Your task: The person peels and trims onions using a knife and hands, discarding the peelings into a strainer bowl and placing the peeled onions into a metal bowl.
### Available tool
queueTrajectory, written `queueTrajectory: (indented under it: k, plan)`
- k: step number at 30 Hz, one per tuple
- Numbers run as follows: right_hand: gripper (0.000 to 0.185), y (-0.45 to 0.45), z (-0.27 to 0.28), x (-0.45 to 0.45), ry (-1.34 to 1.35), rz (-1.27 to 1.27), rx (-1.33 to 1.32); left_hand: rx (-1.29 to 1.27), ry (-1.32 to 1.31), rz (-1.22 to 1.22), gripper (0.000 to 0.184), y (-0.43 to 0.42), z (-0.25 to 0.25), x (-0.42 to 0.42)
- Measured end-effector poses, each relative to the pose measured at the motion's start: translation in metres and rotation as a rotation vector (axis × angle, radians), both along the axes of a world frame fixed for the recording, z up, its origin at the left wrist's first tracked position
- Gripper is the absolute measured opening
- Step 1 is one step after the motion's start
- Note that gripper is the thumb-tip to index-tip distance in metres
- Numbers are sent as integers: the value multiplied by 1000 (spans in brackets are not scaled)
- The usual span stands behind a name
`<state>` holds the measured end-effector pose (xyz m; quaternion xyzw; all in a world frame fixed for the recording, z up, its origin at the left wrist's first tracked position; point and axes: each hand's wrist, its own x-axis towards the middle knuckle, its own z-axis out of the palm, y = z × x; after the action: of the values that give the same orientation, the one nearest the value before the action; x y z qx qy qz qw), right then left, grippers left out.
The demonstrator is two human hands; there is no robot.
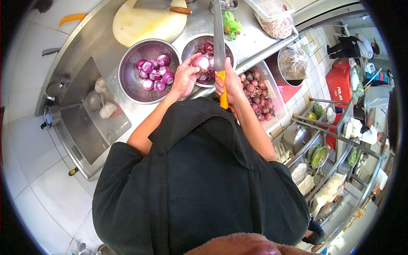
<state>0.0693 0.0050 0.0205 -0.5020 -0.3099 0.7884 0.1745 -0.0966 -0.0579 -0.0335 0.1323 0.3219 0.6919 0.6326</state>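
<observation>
Over a metal colander with red onion skins (205, 79), my left hand (185, 78) holds a red onion (201, 63), its pale cut end showing. Closed round the yellow handle (223, 91) of a long knife, my right hand (230, 83) is just right of the onion; the wide blade (219, 38) points away from me. To the left, a larger colander (127, 72) holds several peeled purple onions (154, 66). Unpeeled onions (256, 91) fill a clear plastic bin (276, 97) at the right, below the counter edge.
A round cutting board (144, 25) with a wooden-handled tool (180, 10) lies behind the colanders. The sink (85, 123) is at left. A green bag (231, 25) and a plastic tub (272, 8) are at the back. Metal racks (331, 127) and other people (361, 46) are at right.
</observation>
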Motion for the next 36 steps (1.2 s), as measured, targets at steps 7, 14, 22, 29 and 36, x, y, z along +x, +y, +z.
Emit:
queueTrajectory:
  k: [7, 14, 22, 29, 36]
  plan:
    - [67, 5, -11, -2, -99, -67, 58, -23, 155, 51, 49, -3, -6, -1]
    - [63, 14, -25, 18, -227, 134, 134, 101, -303, -111, 45, -7, 6, -24]
    - [59, -3, 3, 13, -310, 287, 694, 52, -236, -88, 36, -5, 1, -21]
    - [64, -15, 20, 3, -380, 457, 1034, -27, -56, -124, 32, -13, 34, -7]
    - [61, -19, 30, 4, -474, 546, 1044, -64, 72, -90, 39, -19, 29, -5]
